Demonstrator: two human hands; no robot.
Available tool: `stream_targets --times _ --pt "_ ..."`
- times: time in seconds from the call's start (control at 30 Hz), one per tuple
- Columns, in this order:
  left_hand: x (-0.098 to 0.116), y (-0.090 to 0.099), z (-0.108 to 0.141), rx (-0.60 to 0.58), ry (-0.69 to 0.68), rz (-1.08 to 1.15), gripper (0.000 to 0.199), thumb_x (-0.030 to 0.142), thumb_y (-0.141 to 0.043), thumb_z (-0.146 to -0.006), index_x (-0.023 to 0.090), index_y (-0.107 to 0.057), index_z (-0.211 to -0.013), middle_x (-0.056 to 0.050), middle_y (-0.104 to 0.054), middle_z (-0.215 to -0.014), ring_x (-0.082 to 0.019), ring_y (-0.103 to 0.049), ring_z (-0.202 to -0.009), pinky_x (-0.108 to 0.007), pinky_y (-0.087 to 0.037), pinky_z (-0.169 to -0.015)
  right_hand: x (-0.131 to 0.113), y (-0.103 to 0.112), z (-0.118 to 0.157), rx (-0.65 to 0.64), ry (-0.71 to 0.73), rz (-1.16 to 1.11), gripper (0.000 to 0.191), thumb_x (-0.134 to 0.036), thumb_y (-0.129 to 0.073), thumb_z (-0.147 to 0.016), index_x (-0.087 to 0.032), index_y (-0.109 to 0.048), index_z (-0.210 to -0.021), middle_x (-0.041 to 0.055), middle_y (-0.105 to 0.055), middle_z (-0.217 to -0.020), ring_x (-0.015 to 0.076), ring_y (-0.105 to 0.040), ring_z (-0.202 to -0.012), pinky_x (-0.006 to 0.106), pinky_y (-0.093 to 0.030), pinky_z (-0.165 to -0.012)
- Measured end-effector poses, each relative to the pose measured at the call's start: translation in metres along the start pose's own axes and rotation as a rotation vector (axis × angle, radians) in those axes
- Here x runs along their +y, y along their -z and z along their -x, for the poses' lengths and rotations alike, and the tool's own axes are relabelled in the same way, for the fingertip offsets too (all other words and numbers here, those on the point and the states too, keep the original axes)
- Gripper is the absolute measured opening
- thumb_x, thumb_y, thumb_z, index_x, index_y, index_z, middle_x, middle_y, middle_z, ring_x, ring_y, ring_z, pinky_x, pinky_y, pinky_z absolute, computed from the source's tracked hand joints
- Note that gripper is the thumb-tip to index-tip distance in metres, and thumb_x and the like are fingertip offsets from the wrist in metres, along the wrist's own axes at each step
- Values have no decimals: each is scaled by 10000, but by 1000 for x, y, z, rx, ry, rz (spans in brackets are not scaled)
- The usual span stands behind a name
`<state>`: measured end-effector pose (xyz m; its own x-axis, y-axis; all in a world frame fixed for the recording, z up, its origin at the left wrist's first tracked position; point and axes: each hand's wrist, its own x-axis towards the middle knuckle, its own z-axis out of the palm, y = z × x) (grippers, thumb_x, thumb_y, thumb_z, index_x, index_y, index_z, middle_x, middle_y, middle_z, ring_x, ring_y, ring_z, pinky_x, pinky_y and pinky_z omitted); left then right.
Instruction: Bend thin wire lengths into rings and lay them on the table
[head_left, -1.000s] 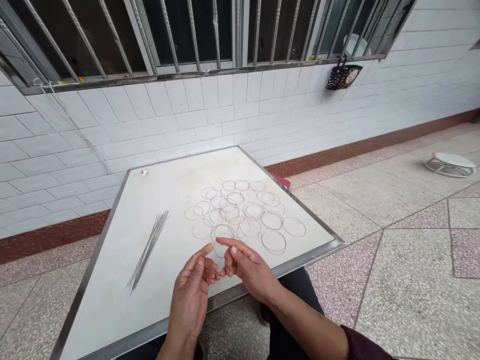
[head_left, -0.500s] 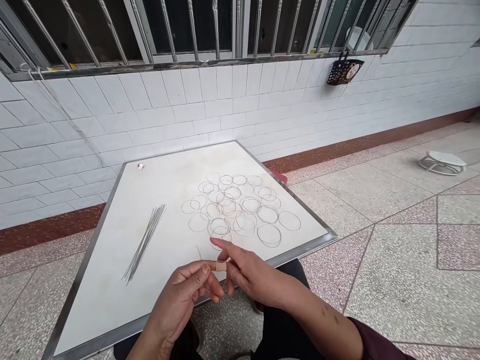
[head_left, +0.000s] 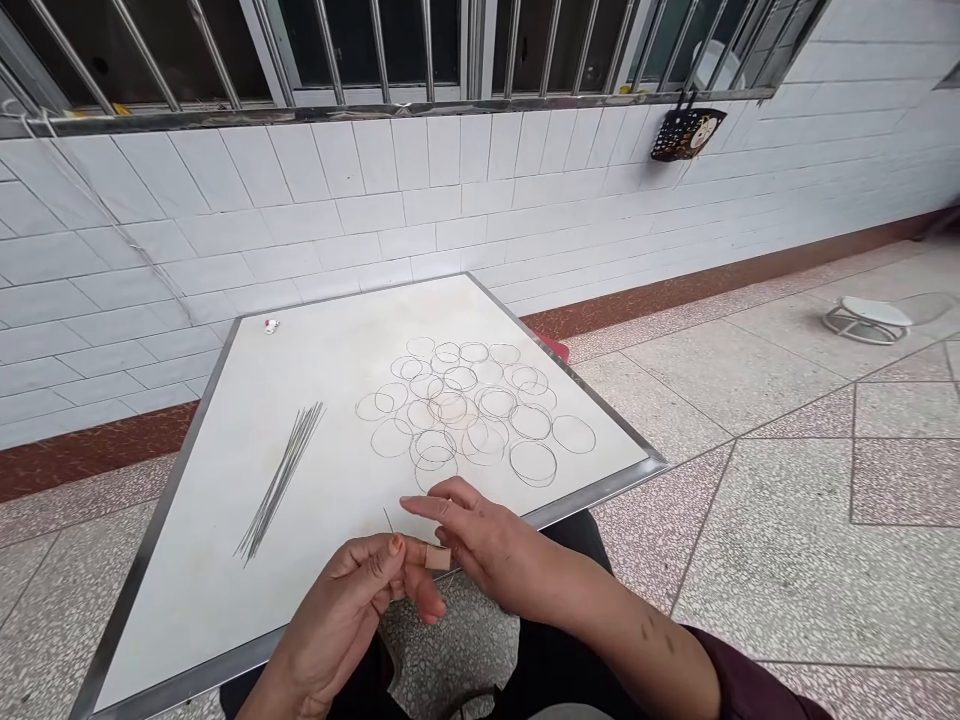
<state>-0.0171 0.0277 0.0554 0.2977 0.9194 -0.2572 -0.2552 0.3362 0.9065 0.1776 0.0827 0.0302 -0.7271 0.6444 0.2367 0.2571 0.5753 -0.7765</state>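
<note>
My left hand (head_left: pixel 356 592) is closed in a pinch just over the table's near edge. A thin wire (head_left: pixel 388 519) sticks up from between its thumb and index finger; the rest of the wire is hidden or too fine to follow. A tan strip of tape (head_left: pixel 438 557) wraps the outstretched left index finger. My right hand (head_left: pixel 491 540) is right beside it, fingers stretched out and apart, its thumb side close to the taped fingertip. Beyond the hands, many thin wire rings (head_left: pixel 533 462) lie overlapping on the white table (head_left: pixel 180 560).
A bundle of straight wires (head_left: pixel 281 485) lies on the table's left half. A small white-and-red object (head_left: pixel 271 326) sits near the far left corner. Behind stands a tiled wall (head_left: pixel 337 225) with a barred window. A white stool (head_left: pixel 870 318) is on the floor at right.
My right hand has drawn back slightly, its index finger now reaching farther left, above the left fingertip. The left hand has lowered a little, keeping its pinch. The view has shifted slightly.
</note>
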Motion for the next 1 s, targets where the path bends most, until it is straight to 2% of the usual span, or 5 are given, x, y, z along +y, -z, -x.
stream_targets --times 0.17,0.43,0.7,0.83,1.0 --pt "1 0 0 -29 62 -52 408 498 -570 -901 158 -757 -1024 -103 -756 -731 -221 -657 -685 -369 -474 -755 3 -3 3 -38 14 128 756 53 -388 -834 -315 -318 -1491 72 -449 -1290 107 -589 -888 248 -554 -727" --pt "-2 0 -3 -61 108 -39 376 441 -515 -935 157 -762 -947 -97 -746 -652 -234 -684 -672 -388 -473 -793 1 -1 7 -95 22 211 803 50 -431 -827 -330 -270 -1517 71 -465 -1306 99 -581 -806 239 -533 -696" --pt "-1 -2 1 -99 83 -29 391 435 -472 -956 153 -742 -971 -129 -777 -799 -254 -707 -776 -378 -477 -799 1 1 6 -138 18 210 804 29 -456 -845 -324 -238 -1534 79 -482 -1283 127 -599 -856 272 -545 -733" --pt "-1 -4 2 -82 72 -17 407 477 -463 -957 174 -733 -930 -121 -781 -813 -254 -711 -771 -379 -482 -787 -2 2 6 -153 3 195 773 6 -486 -865 -314 -257 -1531 81 -489 -1283 130 -611 -888 270 -547 -762" --pt "-1 -4 1 -99 121 -39 446 460 -443 -963 134 -744 -910 -149 -778 -815 -269 -711 -810 -394 -485 -820 -2 1 7 -152 37 230 719 -24 -492 -892 -296 -284 -1524 88 -502 -1272 135 -615 -873 273 -547 -736"
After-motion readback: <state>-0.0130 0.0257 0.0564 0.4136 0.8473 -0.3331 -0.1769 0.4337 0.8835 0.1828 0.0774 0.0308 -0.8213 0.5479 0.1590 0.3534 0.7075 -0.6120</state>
